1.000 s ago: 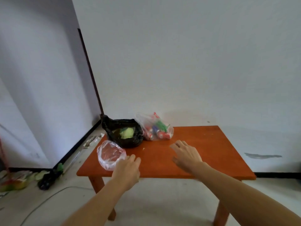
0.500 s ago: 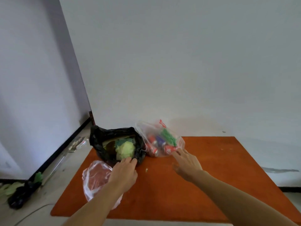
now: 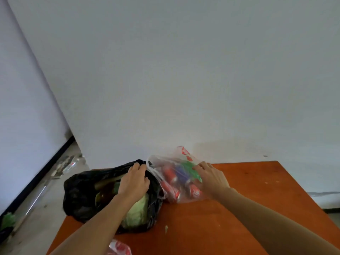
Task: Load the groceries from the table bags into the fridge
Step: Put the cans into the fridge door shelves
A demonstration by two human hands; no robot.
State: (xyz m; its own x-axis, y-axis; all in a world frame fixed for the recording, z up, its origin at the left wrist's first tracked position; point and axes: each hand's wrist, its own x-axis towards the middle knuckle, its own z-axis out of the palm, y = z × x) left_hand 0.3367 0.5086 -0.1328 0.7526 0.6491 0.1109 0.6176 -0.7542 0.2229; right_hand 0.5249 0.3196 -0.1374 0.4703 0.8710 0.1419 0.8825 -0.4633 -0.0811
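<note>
My left hand (image 3: 135, 183) seems to pinch the clear bag (image 3: 177, 178)'s edge; my right hand (image 3: 211, 176) lies spread on its far side.

Soft, even daylight fills the room, dim rather than bright, with a cool grey-blue cast on the wall (image 3: 184, 70). No hard shadows fall; only a faint smudge of shade lies on the wall behind the clear bag (image 3: 176, 181). The desk (image 3: 248, 199) shows no glare. Wide-angle bending tilts the wall corner (strongest at the left edge). Detail is slightly soft throughout, and the black bag (image 3: 79, 199) loses texture in its darks.
</note>
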